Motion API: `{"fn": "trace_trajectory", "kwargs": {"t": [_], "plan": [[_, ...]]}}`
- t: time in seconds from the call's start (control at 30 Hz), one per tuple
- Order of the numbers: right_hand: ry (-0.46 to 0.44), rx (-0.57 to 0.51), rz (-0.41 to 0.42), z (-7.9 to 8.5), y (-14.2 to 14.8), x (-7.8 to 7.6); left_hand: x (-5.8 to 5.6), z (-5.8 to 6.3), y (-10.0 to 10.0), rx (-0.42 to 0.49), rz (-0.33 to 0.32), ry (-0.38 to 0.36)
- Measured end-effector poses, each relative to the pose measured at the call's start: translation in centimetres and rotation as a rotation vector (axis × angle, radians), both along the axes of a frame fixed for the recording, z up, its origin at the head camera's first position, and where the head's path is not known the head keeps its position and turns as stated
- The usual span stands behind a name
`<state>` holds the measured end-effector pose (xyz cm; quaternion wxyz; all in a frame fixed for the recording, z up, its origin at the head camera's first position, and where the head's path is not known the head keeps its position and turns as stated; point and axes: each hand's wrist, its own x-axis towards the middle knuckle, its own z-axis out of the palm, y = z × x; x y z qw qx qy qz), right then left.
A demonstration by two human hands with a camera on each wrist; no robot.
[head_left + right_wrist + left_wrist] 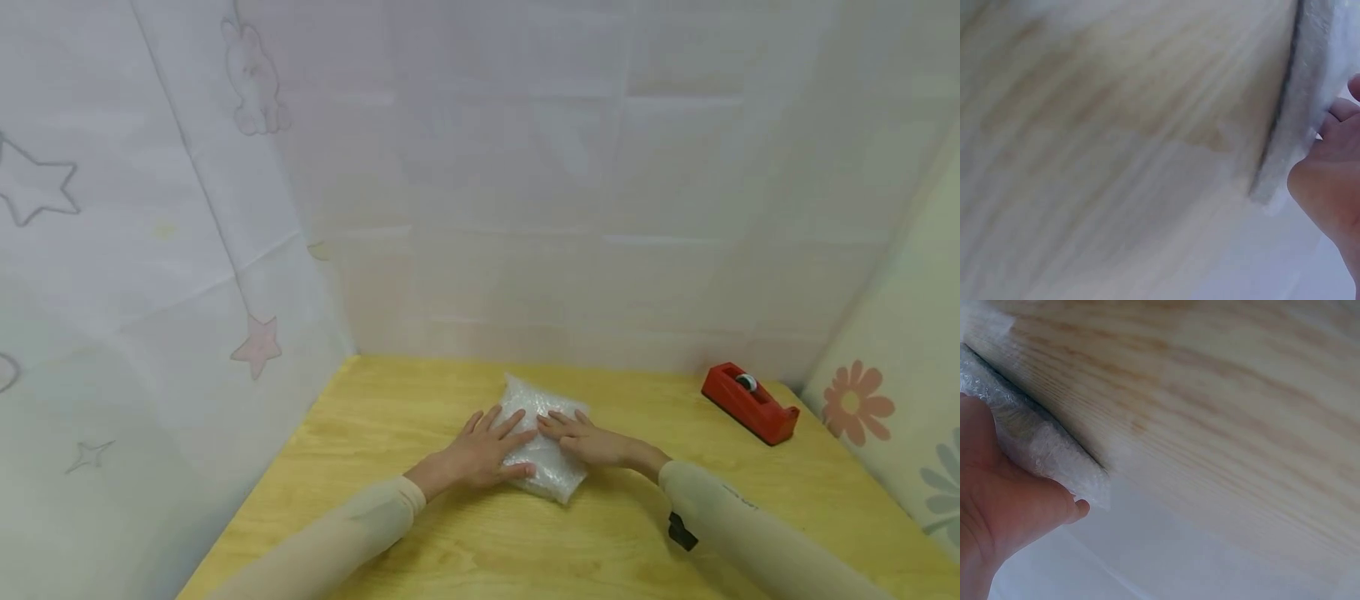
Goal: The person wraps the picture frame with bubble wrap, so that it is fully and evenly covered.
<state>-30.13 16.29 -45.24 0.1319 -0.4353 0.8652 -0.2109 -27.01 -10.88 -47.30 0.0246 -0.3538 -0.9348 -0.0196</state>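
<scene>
A flat parcel in clear bubble wrap (551, 462) lies on the wooden table, turned at an angle to its edges. My left hand (483, 450) rests spread over the parcel's left side, its thumb reaching across the near part. From the right, my right hand (588, 442) lies on the upper right part, fingers stretched toward the left hand. The left wrist view shows the wrap (1047, 447) under the left palm, along the parcel's edge. In the right wrist view the parcel's side (1297, 106) stands beside the right hand (1332, 169). What the wrap encloses is hidden.
A red tape dispenser (750, 402) with a roll in it stands at the table's back right. Pale printed cloth (525, 208) hangs behind and along both sides of the yellow wood table (450, 542). A black strap end (681, 532) hangs by the right sleeve.
</scene>
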Motion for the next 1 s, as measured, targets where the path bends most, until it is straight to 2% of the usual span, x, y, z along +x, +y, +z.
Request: {"fn": "trace_trajectory", "kwargs": {"t": [0.13, 0.27, 0.4, 0.57, 0.7, 1.0], "plan": [[-0.1, -0.023, -0.035, 0.6, 1.0, 0.0, -0.5, -0.5, 0.1, 0.015, -0.013, -0.027], [-0.182, -0.035, -0.074, 2.0, 2.0, -0.3, -1.2, -0.9, -0.2, 0.027, -0.005, -0.035], [-0.186, -0.047, -0.128, 3.9, 3.0, -0.9, -2.0, -1.1, -1.1, 0.037, 0.014, -0.034], [-0.168, -0.078, -0.184, 5.9, 5.3, -1.4, -2.6, -0.9, -2.1, 0.061, 0.007, -0.061], [-0.097, -0.113, -0.247, 6.4, 7.3, -2.0, -2.8, -0.6, -2.7, 0.069, 0.007, -0.075], [0.189, -0.273, -0.368, 5.4, 11.8, -3.3, -2.7, -0.5, -2.6, 0.14, 0.021, -0.12]]}}
